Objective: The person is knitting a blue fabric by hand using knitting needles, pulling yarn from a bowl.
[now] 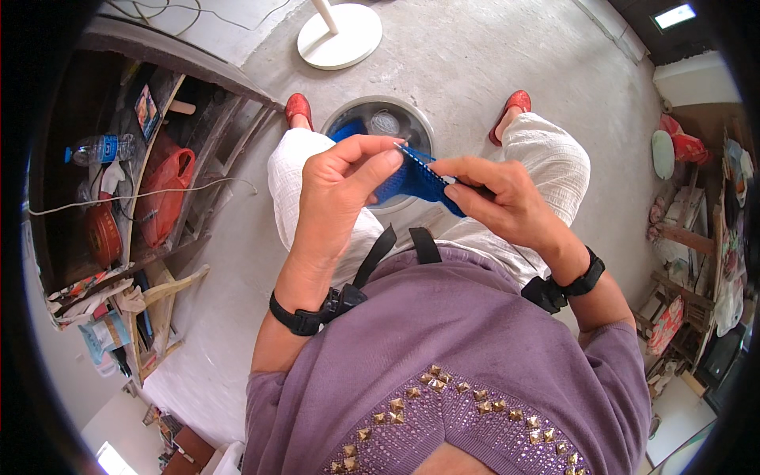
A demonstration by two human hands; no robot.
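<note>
A piece of blue knitting hangs between my two hands above my lap, with a row of stitches along a thin needle. My left hand pinches the needle tip and the knitting's upper left corner between thumb and fingers. Closed on the right end of the knitting, my right hand has its thumb and forefinger at the stitches. Below and beyond the knitting stands a round grey basin on the floor. It holds a pale ball of yarn and some blue knitted fabric or yarn.
Left of me is a dark open cabinet with a water bottle, a red plastic bag and a red round tin. A white round stand base is on the floor ahead. Wooden stools and clutter line the right side.
</note>
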